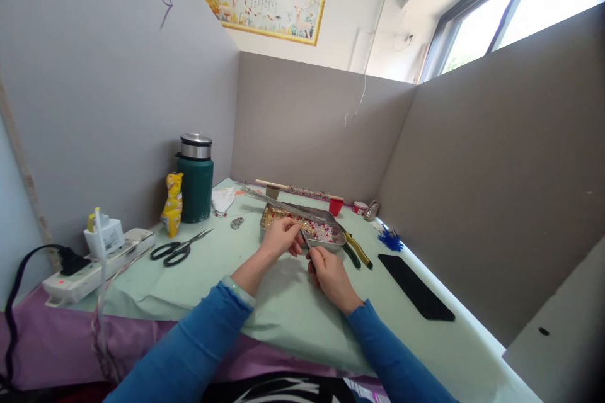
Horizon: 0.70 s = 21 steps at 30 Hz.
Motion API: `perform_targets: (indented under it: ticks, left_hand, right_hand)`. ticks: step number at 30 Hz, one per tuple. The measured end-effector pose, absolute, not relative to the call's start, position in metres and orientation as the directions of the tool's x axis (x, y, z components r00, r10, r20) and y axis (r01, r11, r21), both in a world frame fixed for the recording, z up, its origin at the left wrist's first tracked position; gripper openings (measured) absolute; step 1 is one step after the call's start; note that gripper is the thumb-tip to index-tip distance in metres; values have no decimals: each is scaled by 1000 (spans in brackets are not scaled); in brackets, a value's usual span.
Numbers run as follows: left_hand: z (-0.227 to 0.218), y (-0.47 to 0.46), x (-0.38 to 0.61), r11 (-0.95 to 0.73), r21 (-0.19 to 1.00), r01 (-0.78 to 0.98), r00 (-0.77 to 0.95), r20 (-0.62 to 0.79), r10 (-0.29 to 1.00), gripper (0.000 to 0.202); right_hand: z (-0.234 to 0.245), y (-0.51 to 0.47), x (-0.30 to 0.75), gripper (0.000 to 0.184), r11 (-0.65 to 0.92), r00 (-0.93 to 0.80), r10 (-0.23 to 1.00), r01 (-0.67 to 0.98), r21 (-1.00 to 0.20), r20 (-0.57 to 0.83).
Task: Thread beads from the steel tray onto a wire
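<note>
My left hand (pixel 283 237) is above the near edge of a metal tray (pixel 326 244) of small gold, red and pink beads. Its fingertips are pinched together; whatever they hold is too small to make out. Close beside it, my right hand (pixel 328 271) is closed around a slim dark tool (pixel 305 238), whose tip points up toward the left fingers. The tool's kind is not clear, since the fist hides most of it. Behind the tray, thin metal wires (pixel 265 196) slant across its rim. Yellow-and-green-handled pliers (pixel 357 249) lie against the tray's right side.
At left are black-handled scissors (pixel 182 249), a green thermos (pixel 195 186), a yellow packet (pixel 172 204) and a power strip (pixel 97 267). A beaded stick (pixel 302 190) and red cup (pixel 336 206) are behind the tray. A black flat strip (pixel 416 288) lies at right. Grey partitions (pixel 316 119) enclose the table.
</note>
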<state>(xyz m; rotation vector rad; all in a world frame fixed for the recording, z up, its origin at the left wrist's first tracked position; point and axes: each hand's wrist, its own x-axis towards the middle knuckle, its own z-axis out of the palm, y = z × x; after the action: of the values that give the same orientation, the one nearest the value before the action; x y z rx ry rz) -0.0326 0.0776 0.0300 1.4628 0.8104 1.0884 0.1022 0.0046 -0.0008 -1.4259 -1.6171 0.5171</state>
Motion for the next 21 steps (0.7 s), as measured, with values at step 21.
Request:
perform_targets:
  ticks: [21]
  left_hand:
    - [37, 73, -33, -65, 991, -115, 372, 104, 923, 14]
  right_hand:
    - [-2, 3, 99, 35, 222, 51, 962, 419, -880, 267]
